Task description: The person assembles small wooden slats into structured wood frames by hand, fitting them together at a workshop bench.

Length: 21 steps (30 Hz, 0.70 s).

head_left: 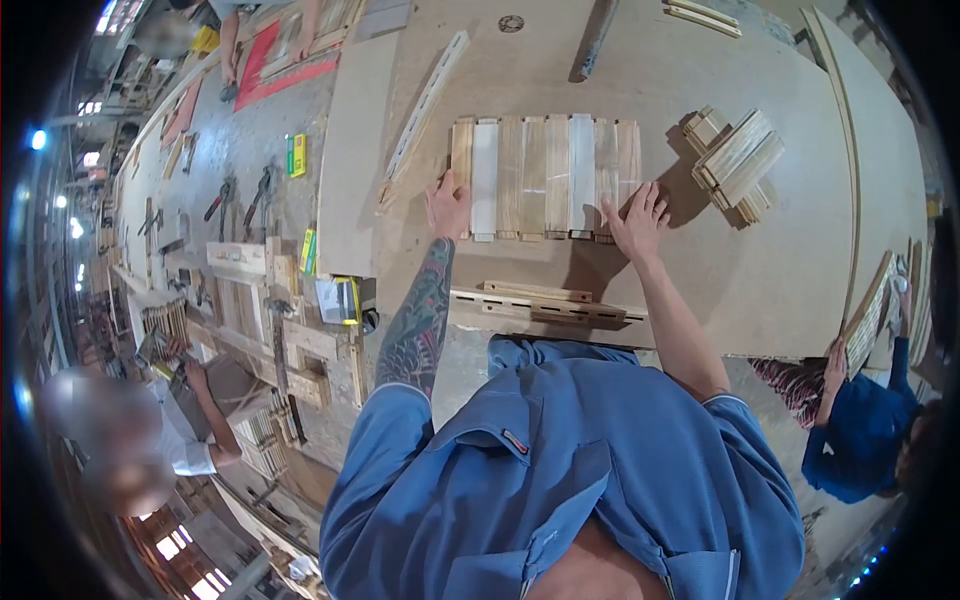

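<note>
Several wooden slats (533,180) lie side by side in a row on the workbench (750,290), some pale, some brown. My left hand (448,207) rests at the left end of the row, touching the outer slat, its fingers slightly spread. At the right end, my right hand (637,220) touches the slats with its fingers apart. Neither hand is wrapped round anything. A stack of short slats (740,160) sits crosswise to the right. Slotted wooden rails (545,305) lie near the bench's front edge, and a long slotted strip (425,115) lies at an angle on the left.
A dark bar (596,40) and more strips (703,17) lie at the bench's far side. Leftward are clamps (258,200), a green and yellow box (296,155) and wooden frames (235,258). Co-workers are at left, upper left and right; one in blue (865,440) handles a slat panel.
</note>
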Tool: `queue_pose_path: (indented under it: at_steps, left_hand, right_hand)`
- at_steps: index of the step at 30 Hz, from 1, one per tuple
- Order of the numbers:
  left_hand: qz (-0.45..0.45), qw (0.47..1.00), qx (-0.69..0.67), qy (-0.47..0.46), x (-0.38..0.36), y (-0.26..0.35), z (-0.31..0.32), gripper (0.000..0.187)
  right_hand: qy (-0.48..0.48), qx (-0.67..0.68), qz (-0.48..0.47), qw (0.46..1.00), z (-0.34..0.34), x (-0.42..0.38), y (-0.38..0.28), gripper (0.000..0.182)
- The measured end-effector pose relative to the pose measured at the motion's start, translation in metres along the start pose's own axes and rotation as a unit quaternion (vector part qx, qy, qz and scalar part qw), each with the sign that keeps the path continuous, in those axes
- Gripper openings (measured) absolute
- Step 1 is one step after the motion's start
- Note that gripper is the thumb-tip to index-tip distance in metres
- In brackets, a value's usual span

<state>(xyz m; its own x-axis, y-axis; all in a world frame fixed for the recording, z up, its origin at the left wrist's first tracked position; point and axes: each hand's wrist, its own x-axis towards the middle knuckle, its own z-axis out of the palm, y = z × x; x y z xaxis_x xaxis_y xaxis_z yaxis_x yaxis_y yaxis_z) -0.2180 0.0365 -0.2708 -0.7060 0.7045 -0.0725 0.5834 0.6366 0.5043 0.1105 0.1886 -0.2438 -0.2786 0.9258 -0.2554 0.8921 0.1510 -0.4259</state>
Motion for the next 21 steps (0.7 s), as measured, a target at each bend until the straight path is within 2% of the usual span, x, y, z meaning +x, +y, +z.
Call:
queue_pose_path:
  at_steps: [1, 5, 6, 7, 8, 9, 10, 14, 17, 19, 21]
  left_hand:
    - [-0.013, 0.999, -0.011, -0.05, 0.0, 0.001, -0.005, 0.059]
    - [-0.037, 0.996, 0.062, -0.053, -0.022, 0.054, -0.026, 0.061]
    - [0.039, 0.993, 0.107, 0.0, -0.033, 0.074, -0.02, 0.063]
    - [0.116, 0.98, 0.151, 0.054, -0.042, 0.084, -0.012, 0.064]
    - [0.118, 0.98, 0.148, 0.054, -0.054, 0.088, -0.007, 0.064]
    - [0.182, 0.969, 0.163, 0.034, -0.071, 0.084, 0.002, 0.066]
    - [0.246, 0.953, 0.177, 0.014, -0.087, 0.083, 0.004, 0.069]
    - [0.257, 0.945, 0.202, -0.019, -0.132, 0.083, -0.007, 0.067]
    - [0.214, 0.965, 0.151, -0.015, -0.144, 0.095, -0.017, 0.067]
    - [0.089, 0.983, 0.109, -0.119, -0.153, 0.103, -0.034, 0.063]
    - [0.06, 0.988, 0.09, -0.111, -0.158, 0.096, -0.024, 0.061]
  right_hand:
    - [-0.017, -0.001, -0.008, 1.0, -0.002, 0.002, 0.003, 0.102]
    - [-0.035, 0.018, -0.036, 0.999, -0.01, 0.006, 0.018, 0.097]
    - [-0.035, 0.016, -0.035, 0.999, -0.011, 0.001, 0.023, 0.097]
    - [-0.017, 0.07, -0.024, 0.997, -0.012, -0.002, 0.027, 0.093]
    - [0.002, 0.122, -0.013, 0.992, -0.012, -0.006, 0.031, 0.09]
    - [0.033, 0.15, -0.012, 0.988, -0.014, -0.016, 0.034, 0.079]
    - [0.036, 0.146, -0.011, 0.989, -0.022, -0.032, 0.034, 0.079]
    - [0.056, 0.188, -0.041, 0.98, -0.034, -0.094, 0.026, 0.062]
    - [0.049, 0.213, -0.057, 0.974, -0.023, -0.121, 0.006, 0.052]
    - [0.034, 0.24, -0.09, 0.966, -0.019, -0.134, -0.005, 0.046]
    - [0.022, 0.247, -0.098, 0.964, -0.018, -0.141, -0.017, 0.048]
